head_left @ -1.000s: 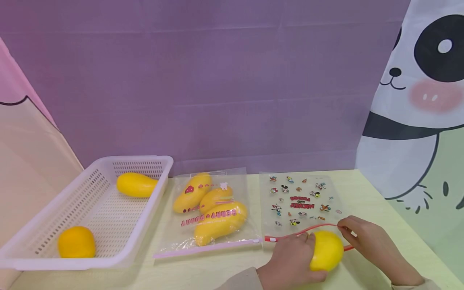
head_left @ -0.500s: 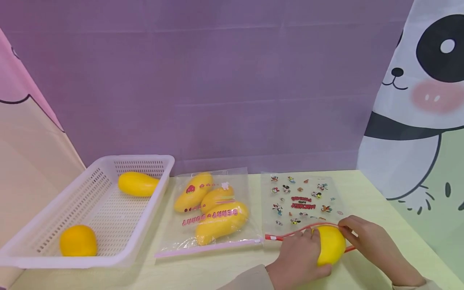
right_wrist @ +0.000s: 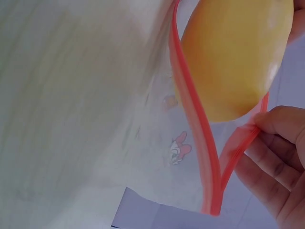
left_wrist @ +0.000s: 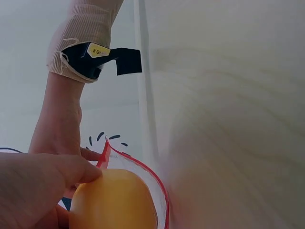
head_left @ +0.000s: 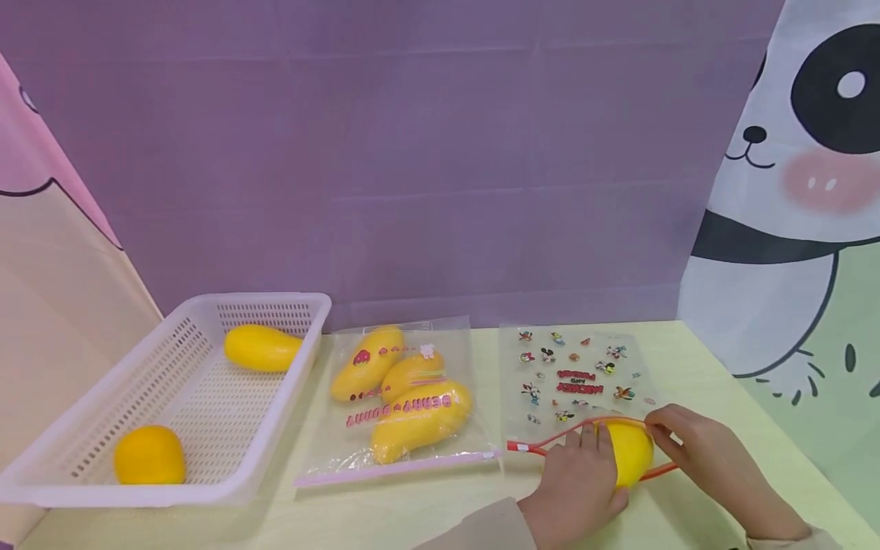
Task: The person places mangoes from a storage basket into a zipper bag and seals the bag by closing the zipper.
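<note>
In the head view my left hand [head_left: 576, 485] grips a yellow mango [head_left: 632, 452] in the mouth of a clear zip bag [head_left: 512, 382] printed with cartoon figures. The red zip edge [right_wrist: 193, 102] spreads around the fruit, and in the right wrist view the mango's end sits between its two sides. My right hand [head_left: 715, 462] pinches the upper red edge at the bag's right corner. Seen from the left wrist, the thumb [left_wrist: 86, 169] lies on the mango. Part of the fruit is hidden behind the left hand.
A second zip bag [head_left: 319, 451] with a pink zip lies left of the first, holding 3 mangoes. Farther left stands a white perforated basket [head_left: 206, 397] with a yellow mango [head_left: 261, 348] and a rounder orange-yellow fruit [head_left: 150, 455]. A purple cloth [head_left: 426, 168] hangs behind the table.
My left hand has moved the mango forward and slightly right, farther into the bag's mouth. The right hand keeps its pinch on the red edge, which now stands wider around the fruit.
</note>
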The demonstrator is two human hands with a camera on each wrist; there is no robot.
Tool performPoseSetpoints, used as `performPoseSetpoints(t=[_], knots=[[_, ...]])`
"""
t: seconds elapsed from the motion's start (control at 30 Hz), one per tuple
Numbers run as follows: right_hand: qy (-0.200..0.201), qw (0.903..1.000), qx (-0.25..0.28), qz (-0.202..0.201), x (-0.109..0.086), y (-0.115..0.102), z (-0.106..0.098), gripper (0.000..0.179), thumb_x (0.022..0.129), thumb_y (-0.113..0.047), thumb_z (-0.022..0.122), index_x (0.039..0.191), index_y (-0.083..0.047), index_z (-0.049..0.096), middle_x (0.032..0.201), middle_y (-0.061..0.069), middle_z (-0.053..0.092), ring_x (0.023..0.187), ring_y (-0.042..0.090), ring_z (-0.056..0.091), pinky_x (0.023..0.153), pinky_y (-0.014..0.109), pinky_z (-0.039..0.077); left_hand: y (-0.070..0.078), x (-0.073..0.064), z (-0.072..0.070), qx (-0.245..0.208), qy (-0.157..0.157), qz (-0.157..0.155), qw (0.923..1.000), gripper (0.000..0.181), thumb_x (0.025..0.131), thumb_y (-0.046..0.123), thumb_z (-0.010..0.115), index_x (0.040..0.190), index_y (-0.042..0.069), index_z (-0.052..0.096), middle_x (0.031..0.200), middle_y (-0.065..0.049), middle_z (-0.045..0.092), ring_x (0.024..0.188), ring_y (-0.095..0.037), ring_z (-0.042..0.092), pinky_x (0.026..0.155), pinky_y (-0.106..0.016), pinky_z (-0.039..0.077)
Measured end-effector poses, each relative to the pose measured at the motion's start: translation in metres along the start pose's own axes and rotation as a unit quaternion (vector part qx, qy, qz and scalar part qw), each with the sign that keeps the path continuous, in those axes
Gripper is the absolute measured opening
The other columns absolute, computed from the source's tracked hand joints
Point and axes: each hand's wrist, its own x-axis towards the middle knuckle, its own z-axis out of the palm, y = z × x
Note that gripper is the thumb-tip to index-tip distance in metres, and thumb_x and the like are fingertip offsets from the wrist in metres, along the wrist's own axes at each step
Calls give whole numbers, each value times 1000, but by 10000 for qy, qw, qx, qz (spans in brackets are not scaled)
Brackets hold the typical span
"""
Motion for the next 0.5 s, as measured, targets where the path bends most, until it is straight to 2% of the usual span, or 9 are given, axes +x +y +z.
performPoseSetpoints(t=[0.23,0.3,0.33,0.4,0.47,0.5], knots=[[98,9998,73,-127,2,0,3,35,56,3,85,79,-15,64,75,-8,64,62,8,57,56,20,50,3,4,5,-32,-315,-220,9993,67,87,56,54,143,23,38,139,8,44,117,-11,47,91,-29,45],[195,9994,153,-254,2,1,4,18,72,-11,80,80,-14,64,76,-8,64,62,8,56,57,17,49,5,7,7,-45,-396,-327,9987,67,87,55,54,144,24,36,141,9,42,120,-11,45,95,-30,43],[258,9990,185,-320,3,2,4,11,81,-21,73,80,-14,64,76,-8,64,62,7,56,57,16,48,6,8,8,-53,-456,-382,9982,66,88,53,54,144,25,35,141,9,41,121,-11,44,97,-31,42],[335,9983,266,-404,3,3,5,27,92,-37,54,80,-14,64,75,-8,64,61,7,55,57,14,46,9,11,10,-97,-553,-501,9972,64,89,51,54,145,27,33,142,10,39,123,-11,42,100,-33,40],[369,9979,300,-439,2,4,5,48,93,-49,32,80,-15,64,75,-8,63,61,7,55,57,14,46,13,13,13,-81,-656,-580,9961,62,90,50,52,145,29,33,143,11,38,125,-11,41,101,-34,39],[352,9981,282,-414,1,4,5,41,94,-45,40,80,-15,64,75,-8,63,61,7,55,57,14,45,16,14,14,-63,-702,-628,9955,61,91,50,51,145,30,32,143,13,37,125,-10,40,102,-34,38]])
